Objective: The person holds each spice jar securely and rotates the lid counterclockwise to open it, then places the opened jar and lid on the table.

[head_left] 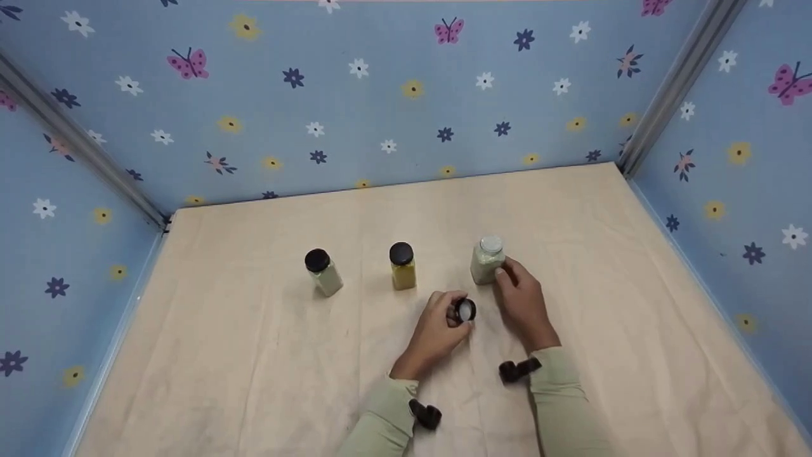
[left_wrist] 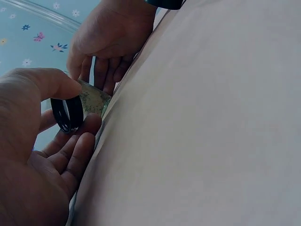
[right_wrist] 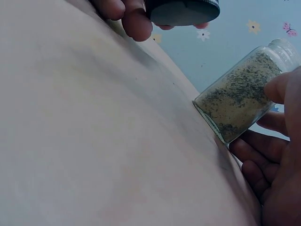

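My left hand (head_left: 438, 327) pinches a black screw cap (head_left: 466, 310) between thumb and fingers, its hollow side facing outward, above the cloth. To the right stands an uncapped glass jar (head_left: 486, 261) of pale greenish contents, upright on the table. My right hand (head_left: 523, 301) holds this jar by its right side, thumb in front. In the right wrist view the glass jar (right_wrist: 242, 92) shows flecked, herb-like contents and a bare threaded neck. From the left wrist view, the black cap (left_wrist: 67, 114) partly hides the jar (left_wrist: 94, 100) behind it.
Two more jars with black lids stand to the left: a yellow-filled jar (head_left: 403, 266) in the middle and a pale green-filled jar (head_left: 324, 273) farther left. A beige cloth (head_left: 285, 381) covers the table. Blue flowered panels (head_left: 380, 95) enclose its back and sides.
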Demonstrator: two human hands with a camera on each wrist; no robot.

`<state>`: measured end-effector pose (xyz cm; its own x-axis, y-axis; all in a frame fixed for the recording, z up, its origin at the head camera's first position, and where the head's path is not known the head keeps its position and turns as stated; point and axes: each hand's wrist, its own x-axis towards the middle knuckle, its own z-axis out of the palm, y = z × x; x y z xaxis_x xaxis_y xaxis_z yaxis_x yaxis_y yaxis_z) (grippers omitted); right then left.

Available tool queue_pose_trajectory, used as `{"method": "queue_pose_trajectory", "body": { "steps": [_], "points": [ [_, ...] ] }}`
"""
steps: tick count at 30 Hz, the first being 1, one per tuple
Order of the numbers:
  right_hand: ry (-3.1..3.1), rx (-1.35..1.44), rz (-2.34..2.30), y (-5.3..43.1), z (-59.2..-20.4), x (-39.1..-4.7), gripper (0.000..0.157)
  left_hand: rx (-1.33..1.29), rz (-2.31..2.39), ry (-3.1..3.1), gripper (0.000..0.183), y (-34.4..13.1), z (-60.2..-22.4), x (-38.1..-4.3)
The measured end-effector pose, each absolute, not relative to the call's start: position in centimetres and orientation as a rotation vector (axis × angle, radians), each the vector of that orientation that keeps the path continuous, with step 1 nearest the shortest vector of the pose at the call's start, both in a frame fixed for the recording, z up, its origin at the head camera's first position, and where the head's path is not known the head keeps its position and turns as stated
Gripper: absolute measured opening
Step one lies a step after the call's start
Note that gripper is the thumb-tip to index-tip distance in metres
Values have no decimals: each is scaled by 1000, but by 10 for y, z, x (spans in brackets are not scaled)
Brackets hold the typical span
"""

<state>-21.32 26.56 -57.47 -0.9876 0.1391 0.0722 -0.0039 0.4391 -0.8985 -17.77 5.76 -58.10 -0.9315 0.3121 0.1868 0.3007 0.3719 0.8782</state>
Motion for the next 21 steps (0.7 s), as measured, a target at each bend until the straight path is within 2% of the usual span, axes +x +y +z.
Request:
{"method": "queue_pose_trajectory", "body": {
  "steps": [21],
  "points": [
    [-2527,-142,1644,263,-575,-215,51,673,1404,2723,46,65,-581,-174]
  ]
}}
